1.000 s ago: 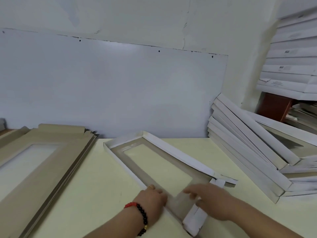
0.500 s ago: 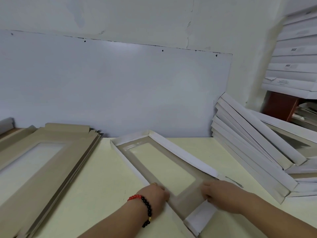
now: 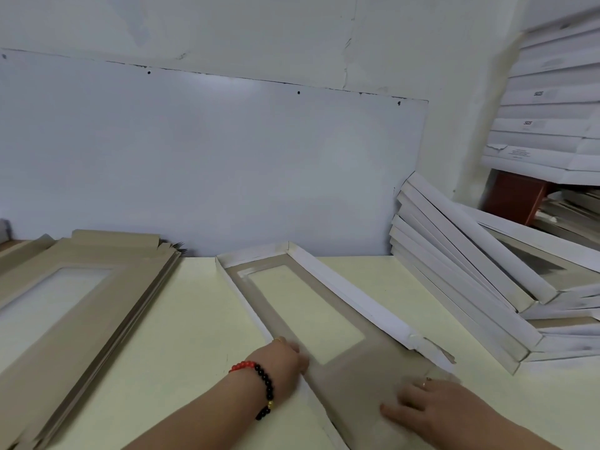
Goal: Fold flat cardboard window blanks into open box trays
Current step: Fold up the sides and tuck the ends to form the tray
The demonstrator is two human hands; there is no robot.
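A half-formed window tray (image 3: 324,306) lay slantwise on the pale yellow table (image 3: 181,319), its far end towards the wall and its near end between the person's hands; white side walls stood up along its left, far and right edges, and the brown inner face showed around a rectangular window opening through which the table was visible; the near end panel lay flat and brown, and a torn-looking white corner flap (image 3: 435,350) stuck out at the near right end of the right wall. The left hand (image 3: 279,357), a red and black bead bracelet (image 3: 259,384) on its wrist, rested at the tray's left wall just beside the near corner of the window, fingers bent over the edge onto the brown face; whether they pinched the wall could not be told. The right hand (image 3: 428,407) lay spread and flat on the near end panel, fingers fairly straight and pressing down, a ring on one of them. To the left a stack of flat brown window blanks (image 3: 81,306) sat on the table, well apart from the tray; to the right a leaning stack of finished white trays (image 3: 461,271) rested against the wall near the tray's right side; beyond it white boxes (image 3: 552,125) were piled high; a grey-white board (image 3: 194,164) covered the wall behind the table.
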